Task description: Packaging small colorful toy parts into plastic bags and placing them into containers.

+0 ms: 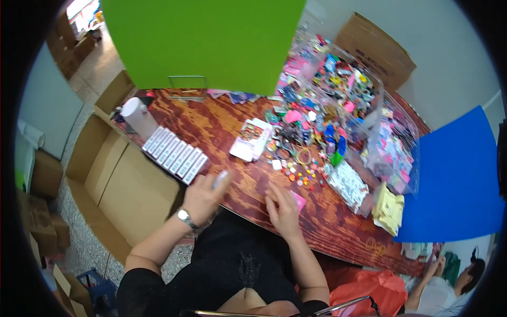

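Observation:
My left hand (203, 198), with a silver watch (186, 217) at its wrist, is closed around a small whitish object (221, 179), too blurred to name. Just beyond it, several slim white boxes (177, 154) stand in a slanting row. Over the table's near edge is my right hand (282, 207), its fingers loosely bent and somewhat apart, seemingly with nothing in them. Beside it lies a pink card (298, 201), partly hidden by the hand. A stack of printed cards (251, 140) rests farther back between both hands.
Loose beads and trinkets (301, 171) spread across the table's right half, before clear plastic bins (377, 87) of small items. A silver packet (348, 185) and yellow packets (389, 211) lie right. An open cardboard box (132, 195) stands left, a white cup (138, 116) behind.

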The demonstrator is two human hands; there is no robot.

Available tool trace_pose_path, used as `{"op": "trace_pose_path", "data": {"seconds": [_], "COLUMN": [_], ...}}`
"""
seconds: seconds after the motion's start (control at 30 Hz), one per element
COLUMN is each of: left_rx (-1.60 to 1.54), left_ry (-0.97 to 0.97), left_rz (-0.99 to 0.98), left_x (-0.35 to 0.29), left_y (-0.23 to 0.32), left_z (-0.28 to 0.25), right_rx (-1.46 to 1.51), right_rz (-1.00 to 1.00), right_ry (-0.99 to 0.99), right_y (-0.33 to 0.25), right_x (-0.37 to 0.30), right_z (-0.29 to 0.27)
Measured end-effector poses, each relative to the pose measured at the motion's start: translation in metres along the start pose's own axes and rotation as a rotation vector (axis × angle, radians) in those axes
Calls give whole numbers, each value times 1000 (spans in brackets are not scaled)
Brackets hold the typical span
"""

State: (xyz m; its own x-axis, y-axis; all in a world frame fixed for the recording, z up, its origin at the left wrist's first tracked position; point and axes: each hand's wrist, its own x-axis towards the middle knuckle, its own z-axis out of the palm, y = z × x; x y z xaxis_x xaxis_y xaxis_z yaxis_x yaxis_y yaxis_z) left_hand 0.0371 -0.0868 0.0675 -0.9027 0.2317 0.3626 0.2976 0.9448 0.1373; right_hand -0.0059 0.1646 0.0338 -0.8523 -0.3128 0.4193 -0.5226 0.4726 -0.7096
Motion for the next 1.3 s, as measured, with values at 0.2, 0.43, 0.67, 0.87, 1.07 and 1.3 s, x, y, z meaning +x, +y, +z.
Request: {"op": "trace_pose_path", "data": {"seconds": [0.2, 0.43, 0.67, 0.87, 1.07, 1.3], "left_rx": [305, 391, 310, 327, 324, 23], "left_ry": [-123, 36, -56, -49, 41, 75], "left_rz": [-76, -127, -189, -219, -71, -182], "left_x": [-4, -4, -10, 5, 27, 125], "left_y": [-36, -48, -44, -30, -14, 9], "left_z": [15, 29, 16, -2, 3, 78], "right_rx": [-476, -623, -617, -446, -251, -274], "right_rz": [49, 208, 246, -68, -212, -235], "right_ry": [-86, -244, -291, -99, -168, -248], "right_y": [45, 61, 52, 31, 10, 1], "right_x": [-13, -39, -21, 35, 40, 23], "right_z": [-60, -59, -63, -16, 29, 46]}}
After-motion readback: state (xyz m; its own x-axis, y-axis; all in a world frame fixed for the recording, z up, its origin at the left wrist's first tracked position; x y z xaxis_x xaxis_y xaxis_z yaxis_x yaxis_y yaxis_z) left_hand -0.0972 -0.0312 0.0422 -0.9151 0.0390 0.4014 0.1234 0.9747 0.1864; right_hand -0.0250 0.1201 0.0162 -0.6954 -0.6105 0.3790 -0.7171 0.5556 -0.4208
